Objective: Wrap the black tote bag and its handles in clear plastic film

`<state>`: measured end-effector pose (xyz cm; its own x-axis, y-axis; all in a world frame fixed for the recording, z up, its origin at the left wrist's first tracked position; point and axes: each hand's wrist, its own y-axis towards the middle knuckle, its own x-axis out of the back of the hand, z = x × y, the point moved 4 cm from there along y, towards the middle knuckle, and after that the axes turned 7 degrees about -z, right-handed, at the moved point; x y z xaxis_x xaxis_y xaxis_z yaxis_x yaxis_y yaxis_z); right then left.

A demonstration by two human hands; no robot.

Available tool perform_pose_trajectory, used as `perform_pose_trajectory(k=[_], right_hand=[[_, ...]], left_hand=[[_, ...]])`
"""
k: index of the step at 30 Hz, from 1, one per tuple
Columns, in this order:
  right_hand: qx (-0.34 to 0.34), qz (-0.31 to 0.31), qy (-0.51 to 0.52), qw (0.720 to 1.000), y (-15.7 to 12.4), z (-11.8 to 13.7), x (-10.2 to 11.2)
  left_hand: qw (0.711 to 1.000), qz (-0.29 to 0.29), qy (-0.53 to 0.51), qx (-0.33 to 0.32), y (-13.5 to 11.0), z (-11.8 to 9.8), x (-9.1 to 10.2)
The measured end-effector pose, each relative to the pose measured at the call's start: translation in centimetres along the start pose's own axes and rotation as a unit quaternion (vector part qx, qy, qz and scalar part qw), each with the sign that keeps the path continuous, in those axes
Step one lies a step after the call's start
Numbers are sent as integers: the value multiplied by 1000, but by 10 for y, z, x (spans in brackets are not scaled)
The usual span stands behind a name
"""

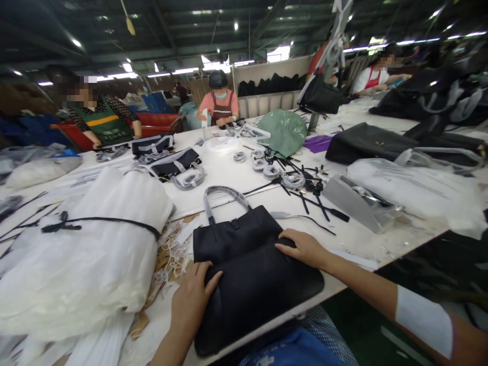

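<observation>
Your left hand [192, 297] grips the bag's [251, 279] near left edge, thumb on top. Your right hand [303, 249] lies open on its right side, on the desk [229, 178].

Black handbag [247, 290]: front partly covered by left hand [192, 297], right hand [303, 249]. White fabric bundle [87, 254]: cut off at left picture edge.

Left hand [192, 295] and right hand [303, 248] lie palm-down.
</observation>
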<state>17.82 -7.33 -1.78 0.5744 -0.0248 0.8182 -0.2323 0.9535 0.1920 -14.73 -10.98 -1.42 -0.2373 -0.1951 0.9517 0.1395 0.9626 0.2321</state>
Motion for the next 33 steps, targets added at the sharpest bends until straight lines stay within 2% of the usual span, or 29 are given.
perform_pose_trajectory(k=[2, 4, 6, 8, 11, 14, 18, 20, 21, 23, 24, 26, 28, 30, 33], right_hand=[[13, -13, -14, 1000, -3, 5, 7], [48, -43, -20, 998, -1, 6, 18], [69, -94, -40, 992, 6, -3, 31], [58, -124, -110, 984, 19, -20, 39], [37, -94, -220, 970, 40, -50, 37], [20, -85, -245, 966, 60, -73, 41], [-49, -151, -267, 951, 89, -94, 82], [-73, -194, -273, 940, 98, -92, 103], [-63, -211, -265, 939, 99, -84, 108], [10, -204, -212, 956, 88, -54, 101], [62, -173, -168, 969, 76, -35, 89], [150, -53, -85, 984, 44, 4, 54], [190, 27, -63, 979, 11, 32, 20], [195, 49, -75, 977, -11, 44, -4], [189, 43, -88, 977, -19, 41, -19]], left_hand=[[991, -61, 31, -112, -7, -21, 0], [973, -82, 34, -214, -15, -40, -6], [961, -87, 32, -259, -19, -51, -14], [957, -107, 36, -267, -20, -53, -18], [947, -149, 38, -282, -19, -51, -20], [941, -165, 50, -292, -19, -48, -18], [950, -139, 57, -274, -20, -51, -16], [961, -112, 46, -248, -19, -53, -15], [966, -98, 39, -235, -19, -55, -14], [974, -78, 18, -213, -17, -57, -12], [976, -71, 7, -205, -17, -58, -11], [980, -58, -12, -189, -15, -60, -9], [984, -40, -23, -174, -12, -61, -7], [986, -23, -28, -163, -10, -63, -6], [987, -10, -31, -158, -8, -65, -6]])
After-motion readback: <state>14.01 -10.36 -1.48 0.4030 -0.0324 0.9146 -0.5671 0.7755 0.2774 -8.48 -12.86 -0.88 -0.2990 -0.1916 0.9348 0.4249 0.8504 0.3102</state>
